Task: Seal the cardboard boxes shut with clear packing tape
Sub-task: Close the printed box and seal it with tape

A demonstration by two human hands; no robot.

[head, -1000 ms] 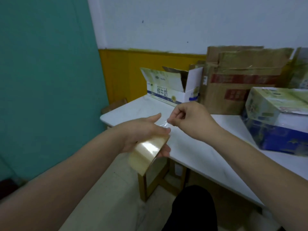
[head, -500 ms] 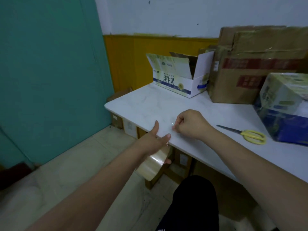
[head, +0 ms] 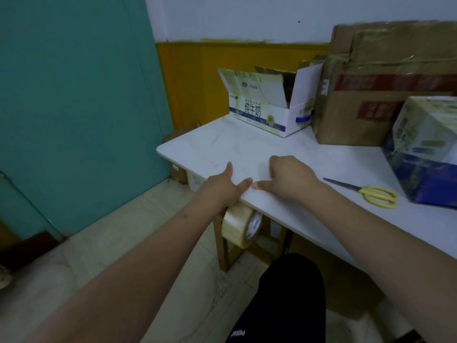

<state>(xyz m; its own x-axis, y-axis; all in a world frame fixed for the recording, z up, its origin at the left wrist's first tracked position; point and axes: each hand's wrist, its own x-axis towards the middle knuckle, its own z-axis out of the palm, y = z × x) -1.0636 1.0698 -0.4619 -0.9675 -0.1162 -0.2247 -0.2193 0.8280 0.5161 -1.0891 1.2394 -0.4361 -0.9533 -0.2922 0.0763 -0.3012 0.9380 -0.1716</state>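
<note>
At the centre of the frame, a person's left hand (head: 223, 188) is gripping a roll of clear packing tape (head: 241, 225) just under the near edge of the white marble-patterned bench (head: 247, 147), thumb and forefinger lying on the bench top. The right hand (head: 288, 178), fingers curled, is pressing down on the bench just beside it, apparently anchoring the tape's free end, though the clear strip itself is too faint to make out. Judging by this, the person is drawing out a length of tape. The next move appears to call for the yellow-handled scissors (head: 366, 193) at right, and for closing the flaps of the open white-and-blue printed carton (head: 269, 107) at upper centre. A large brown cardboard box (head: 385, 87) and a blue-and-white wrapped carton (head: 425, 154) are standing at right.
</note>
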